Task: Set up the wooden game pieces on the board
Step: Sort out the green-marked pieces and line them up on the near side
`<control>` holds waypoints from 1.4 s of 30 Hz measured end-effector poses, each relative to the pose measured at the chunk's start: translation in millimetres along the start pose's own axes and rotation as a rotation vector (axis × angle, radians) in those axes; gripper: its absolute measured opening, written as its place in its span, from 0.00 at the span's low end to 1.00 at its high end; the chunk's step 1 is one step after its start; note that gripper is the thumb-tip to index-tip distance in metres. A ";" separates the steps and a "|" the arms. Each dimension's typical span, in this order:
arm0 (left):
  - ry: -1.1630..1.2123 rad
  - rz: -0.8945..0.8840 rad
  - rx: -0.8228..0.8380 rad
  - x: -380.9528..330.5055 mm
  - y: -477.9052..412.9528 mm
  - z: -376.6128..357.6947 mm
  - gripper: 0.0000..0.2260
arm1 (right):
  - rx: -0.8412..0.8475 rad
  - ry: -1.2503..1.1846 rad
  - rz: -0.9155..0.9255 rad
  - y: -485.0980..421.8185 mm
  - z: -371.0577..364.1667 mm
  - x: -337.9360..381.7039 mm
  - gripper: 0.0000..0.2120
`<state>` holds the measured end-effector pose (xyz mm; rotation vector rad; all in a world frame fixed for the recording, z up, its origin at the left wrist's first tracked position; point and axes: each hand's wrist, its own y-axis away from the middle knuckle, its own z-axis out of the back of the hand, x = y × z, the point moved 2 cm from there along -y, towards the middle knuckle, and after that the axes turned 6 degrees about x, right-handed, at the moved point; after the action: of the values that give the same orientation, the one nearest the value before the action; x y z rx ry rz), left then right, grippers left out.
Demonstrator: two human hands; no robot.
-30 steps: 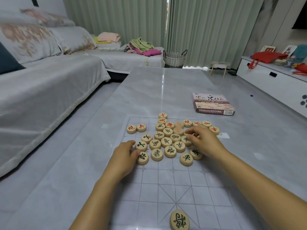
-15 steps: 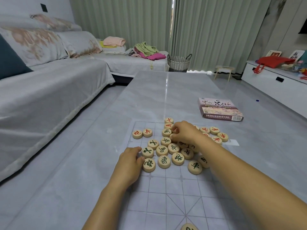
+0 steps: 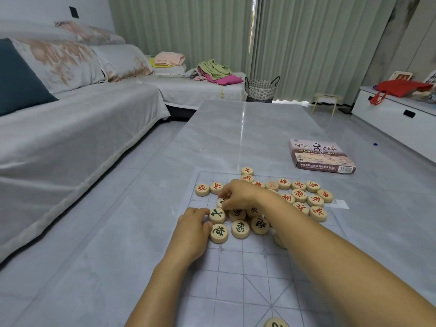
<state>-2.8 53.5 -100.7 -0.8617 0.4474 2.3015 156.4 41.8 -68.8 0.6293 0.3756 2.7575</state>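
Head view. Board (image 3: 238, 274): thin translucent gridded sheet, flat on grey counter (image 3: 236, 138), at its near edge. Wooden pieces (image 3: 259, 206) in loose cluster on far half of board; red-marked toward far right, green-marked nearer. One piece (image 3: 276, 323) alone at near edge. Left hand (image 3: 192, 231): grip partly curled, fingertips touching two green pieces on cluster's left side; not lifting. Right hand (image 3: 240, 194) reaches across cluster, fingers pinched at a piece (image 3: 221, 202); whether it is gripped, cannot tell. Game box (image 3: 320, 156) toward far right of counter.

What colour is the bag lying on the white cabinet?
Red bag, on the white cabinet; head view.
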 end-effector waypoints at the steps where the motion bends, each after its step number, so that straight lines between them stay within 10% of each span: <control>1: -0.003 0.001 -0.002 0.2 0.0 0.0 0.17 | 0.044 0.011 -0.008 -0.2 0.6 1.5 0.19; 10: 0.077 0.016 -0.025 0.2 0.2 0.7 0.20 | -0.338 -0.103 0.026 61.7 15.7 -9.7 0.19; 23: -0.190 0.254 -0.077 -21.3 -26.2 -0.5 0.19 | -0.322 0.062 -0.176 233.8 -72.7 -63.4 0.23; 31: -0.057 0.041 -0.234 -31.3 12.7 26.8 0.12 | -0.286 -0.020 -0.099 239.3 -76.5 -64.3 0.22; 37: 0.014 -0.157 0.256 -31.0 119.4 12.1 0.18 | -0.311 0.008 -0.109 243.4 -82.6 -55.8 0.22; 42: -0.128 -0.223 0.213 -21.7 141.8 -14.6 0.17 | -0.306 -0.001 -0.120 248.8 -84.0 -53.7 0.22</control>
<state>-77.5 -68.6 -83.8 -0.6225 0.5024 2.0479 110.4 -221.8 -84.8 0.5115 -0.0110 2.6232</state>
